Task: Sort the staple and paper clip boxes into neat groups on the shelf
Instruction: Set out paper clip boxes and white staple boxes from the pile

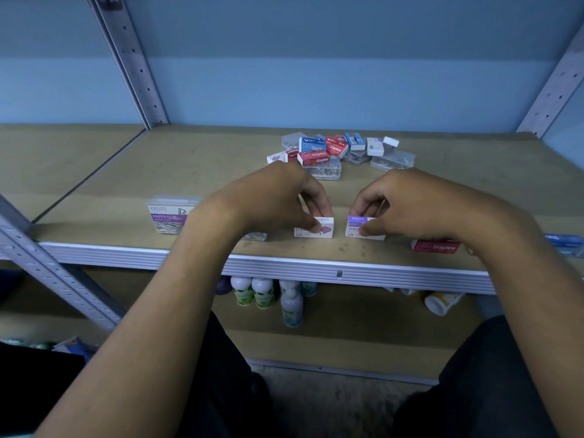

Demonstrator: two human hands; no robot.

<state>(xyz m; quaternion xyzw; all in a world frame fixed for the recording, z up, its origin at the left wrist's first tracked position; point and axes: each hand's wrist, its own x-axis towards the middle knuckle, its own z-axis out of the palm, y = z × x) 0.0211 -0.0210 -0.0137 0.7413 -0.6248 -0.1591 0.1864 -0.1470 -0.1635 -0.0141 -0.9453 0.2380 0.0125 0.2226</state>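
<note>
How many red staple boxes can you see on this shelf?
4 that I can make out: three in the pile at the back, at and a partly covered one, plus one near the front edge beside the right forearm. More may be buried in the pile.

Two bare forearms reach in from the bottom corners with no sleeves, watch, rings or bands showing on them, ending in the left hand [271,197] and right hand [410,203], while below them the legs are covered in plain black trousers [493,384].
</note>
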